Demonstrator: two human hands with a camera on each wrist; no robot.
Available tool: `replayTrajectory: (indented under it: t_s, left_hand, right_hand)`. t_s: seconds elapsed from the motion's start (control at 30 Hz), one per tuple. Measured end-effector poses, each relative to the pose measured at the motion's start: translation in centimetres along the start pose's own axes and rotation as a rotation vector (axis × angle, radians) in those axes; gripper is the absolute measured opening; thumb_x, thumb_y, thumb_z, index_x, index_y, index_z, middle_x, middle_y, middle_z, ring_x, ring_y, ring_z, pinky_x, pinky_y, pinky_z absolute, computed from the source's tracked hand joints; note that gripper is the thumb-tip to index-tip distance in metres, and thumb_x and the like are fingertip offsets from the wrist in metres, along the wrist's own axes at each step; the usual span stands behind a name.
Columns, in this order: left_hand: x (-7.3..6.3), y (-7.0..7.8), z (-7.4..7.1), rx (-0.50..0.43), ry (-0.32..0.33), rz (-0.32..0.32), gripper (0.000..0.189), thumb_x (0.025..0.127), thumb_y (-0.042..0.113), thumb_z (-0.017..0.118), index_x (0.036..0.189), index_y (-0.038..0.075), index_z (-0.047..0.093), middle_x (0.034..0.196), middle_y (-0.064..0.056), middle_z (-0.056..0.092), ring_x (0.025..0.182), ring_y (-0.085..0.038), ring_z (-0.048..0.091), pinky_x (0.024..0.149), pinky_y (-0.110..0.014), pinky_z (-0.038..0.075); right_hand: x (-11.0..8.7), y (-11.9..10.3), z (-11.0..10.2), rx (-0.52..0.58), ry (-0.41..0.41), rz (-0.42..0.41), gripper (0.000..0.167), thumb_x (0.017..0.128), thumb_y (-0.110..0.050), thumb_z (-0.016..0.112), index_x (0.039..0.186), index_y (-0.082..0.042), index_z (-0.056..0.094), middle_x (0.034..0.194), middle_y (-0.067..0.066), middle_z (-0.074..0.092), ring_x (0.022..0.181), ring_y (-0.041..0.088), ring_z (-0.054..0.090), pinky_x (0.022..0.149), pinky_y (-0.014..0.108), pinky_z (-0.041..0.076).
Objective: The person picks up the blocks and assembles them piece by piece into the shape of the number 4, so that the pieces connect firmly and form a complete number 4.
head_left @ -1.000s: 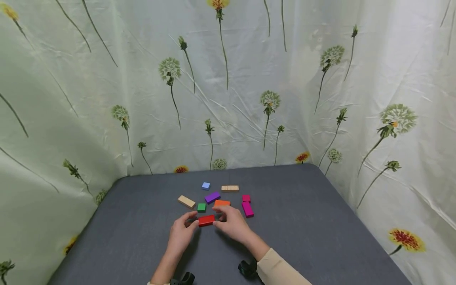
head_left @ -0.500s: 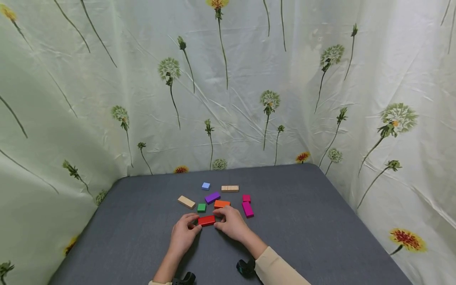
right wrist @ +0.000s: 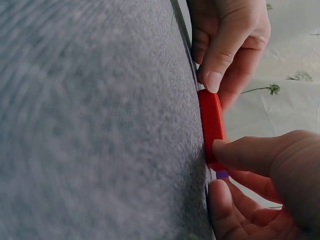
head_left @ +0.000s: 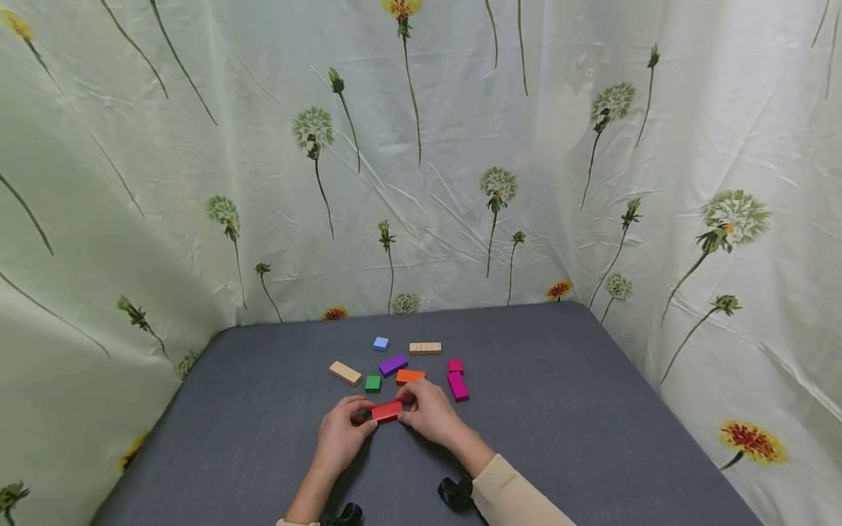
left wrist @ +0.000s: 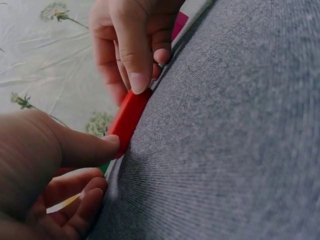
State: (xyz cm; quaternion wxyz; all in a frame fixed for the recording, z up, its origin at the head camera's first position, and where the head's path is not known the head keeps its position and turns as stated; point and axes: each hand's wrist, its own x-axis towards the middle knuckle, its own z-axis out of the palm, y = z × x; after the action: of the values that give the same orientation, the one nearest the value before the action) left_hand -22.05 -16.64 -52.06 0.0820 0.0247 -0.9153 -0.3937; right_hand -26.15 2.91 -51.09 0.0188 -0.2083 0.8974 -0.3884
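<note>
A red rectangular block lies between both hands near the middle of the grey table. At its left end, my left hand pinches it, thumb along the near side. The right hand pinches the opposite end, its thumb pressed against the block. Both wrist views show the red block low at the cloth surface. Just beyond the hands are a green square block and an orange block, the latter partly hidden by the right fingers.
Farther back lie a purple block, a small blue block, a plain wooden block and a lined wooden block. Two pink blocks touch at the right. A floral curtain borders the table.
The red block has shifted slightly right and toward the person. My left hand has moved right with it and closed further on its end; the right hand has barely moved.
</note>
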Motion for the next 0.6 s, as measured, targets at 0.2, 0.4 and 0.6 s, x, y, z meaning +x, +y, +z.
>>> replayTrajectory:
  t_s: [0.2,0.4,0.6]
  left_hand:
    - [-0.02,0.05,0.05,0.023,0.006,0.013,0.027,0.080,0.008,0.085,0.105,0.015,0.077,0.104,0.001,0.070,0.086,-0.015,0.061,0.074,-0.041,0.047]
    - [-0.01,-0.08,0.05,-0.009,0.001,-0.011,0.031,0.077,0.008,0.087,0.104,0.015,0.076,0.090,0.002,0.069,0.079,-0.016,0.057,0.067,-0.037,0.044]
    - [0.00,-0.11,0.08,-0.054,-0.005,-0.010,0.031,0.074,0.006,0.088,0.100,0.016,0.075,0.085,0.004,0.067,0.074,-0.015,0.055,0.064,-0.034,0.043]
  right_hand:
    - [-0.02,-0.04,-0.03,0.030,-0.002,0.021,0.025,0.082,-0.011,0.083,0.104,-0.014,0.072,0.089,-0.003,0.061,0.072,0.009,0.053,0.065,0.026,0.045]
    - [-0.11,0.08,-0.01,0.100,-0.010,0.029,0.026,0.082,-0.005,0.082,0.102,-0.015,0.069,0.085,-0.003,0.064,0.074,0.009,0.056,0.068,0.027,0.048]
    - [-0.05,0.28,-0.28,0.147,-0.009,0.013,0.028,0.082,-0.003,0.082,0.103,-0.016,0.069,0.085,-0.003,0.066,0.074,0.009,0.059,0.070,0.028,0.050]
